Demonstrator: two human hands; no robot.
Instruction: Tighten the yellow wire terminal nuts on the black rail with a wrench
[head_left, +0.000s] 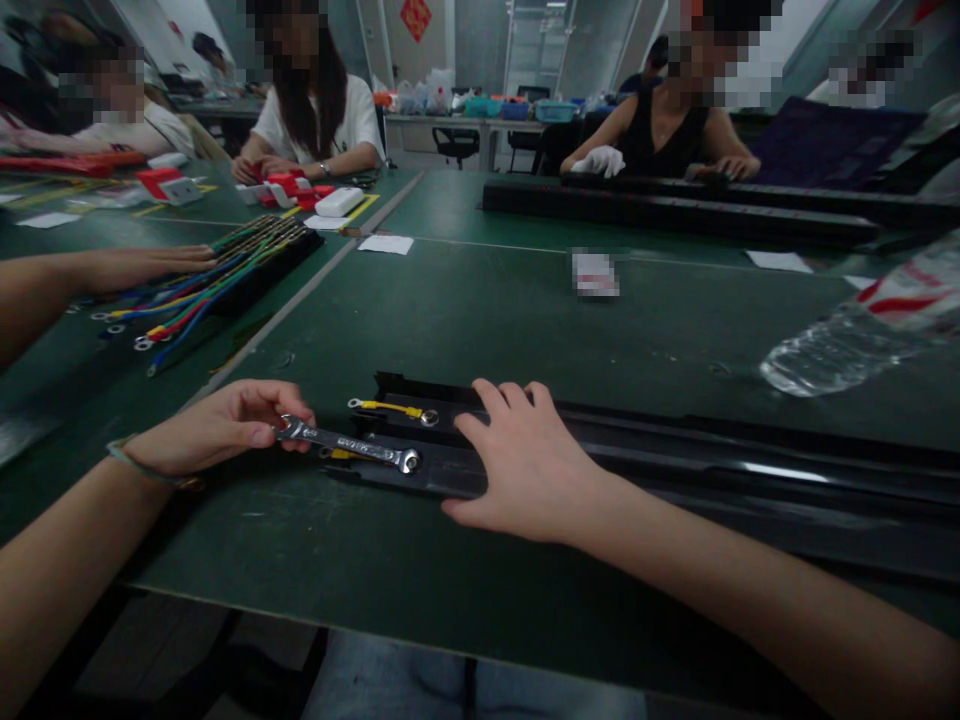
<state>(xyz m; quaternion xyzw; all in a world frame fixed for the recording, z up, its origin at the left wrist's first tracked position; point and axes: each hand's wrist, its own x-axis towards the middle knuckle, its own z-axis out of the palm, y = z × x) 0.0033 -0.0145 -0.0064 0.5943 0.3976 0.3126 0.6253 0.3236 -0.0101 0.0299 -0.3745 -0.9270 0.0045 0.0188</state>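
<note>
My left hand (240,425) grips one end of a silver combination wrench (345,442) between thumb and fingers. The wrench's ring end sits over a fastener in a long black channel (630,440), which lies along the table. A short yellow wire (390,408) with ring terminals is at the channel's left end, one terminal around a bolt. Part of a second yellow wire (341,454) shows beneath the wrench. My right hand (525,460) lies across the channel with its fingers spread and bent over its far edge, the thumb at the near edge.
At left, another person's hand (150,265) rests by a bundle of coloured wires (232,260) with ring terminals. A plastic water bottle (847,330) lies at right. Black bars (660,210) and red and white parts (285,188) are before co-workers across the green table (465,300).
</note>
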